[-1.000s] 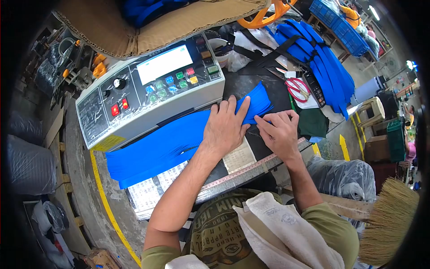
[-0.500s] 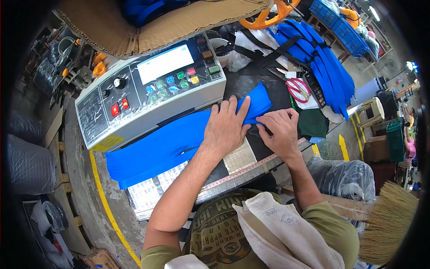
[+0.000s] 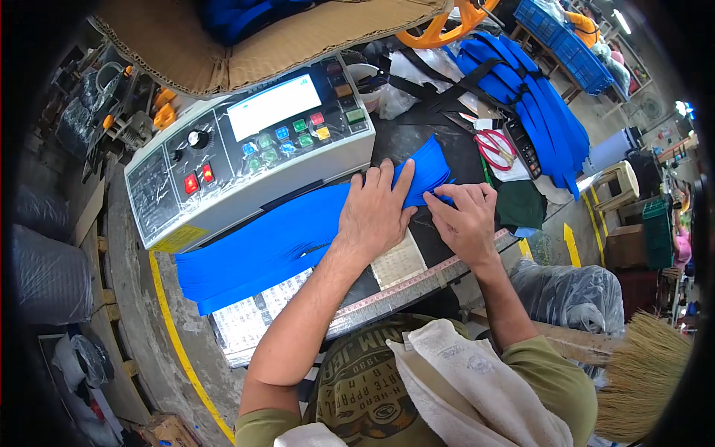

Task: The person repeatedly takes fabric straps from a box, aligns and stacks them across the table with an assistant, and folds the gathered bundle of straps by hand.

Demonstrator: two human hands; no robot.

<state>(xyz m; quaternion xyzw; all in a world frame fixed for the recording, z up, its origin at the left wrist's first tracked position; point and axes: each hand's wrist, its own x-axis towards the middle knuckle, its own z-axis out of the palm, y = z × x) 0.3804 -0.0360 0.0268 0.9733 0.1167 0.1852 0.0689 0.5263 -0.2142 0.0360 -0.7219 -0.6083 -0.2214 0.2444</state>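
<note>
A long bundle of flat blue webbing strips (image 3: 261, 242) lies across the table in front of the control box. My left hand (image 3: 372, 205) is laid over the bundle near its right end, fingers across the top and thumb along the near edge, holding it down. Beyond the fingers, the strip ends (image 3: 430, 165) fan out slightly. My right hand (image 3: 465, 216) is at the near side of those ends, thumb and index finger pinched on the end of a blue strip lifted a little from the rest. Much of the pinched strip is hidden by the fingers.
Behind the bundle stands a control box (image 3: 261, 179) with screen and buttons, under a cardboard box (image 3: 156, 45). Red-handled scissors (image 3: 495, 149) and more blue webbing (image 3: 547, 119) lie at right. A measuring tape (image 3: 402, 287) runs along the table's front edge. A broom (image 3: 648, 376) stands at lower right.
My right hand has shifted slightly, and a blue strip end now sticks up between its fingers, apart from the bundle. My left hand has stayed in place.
</note>
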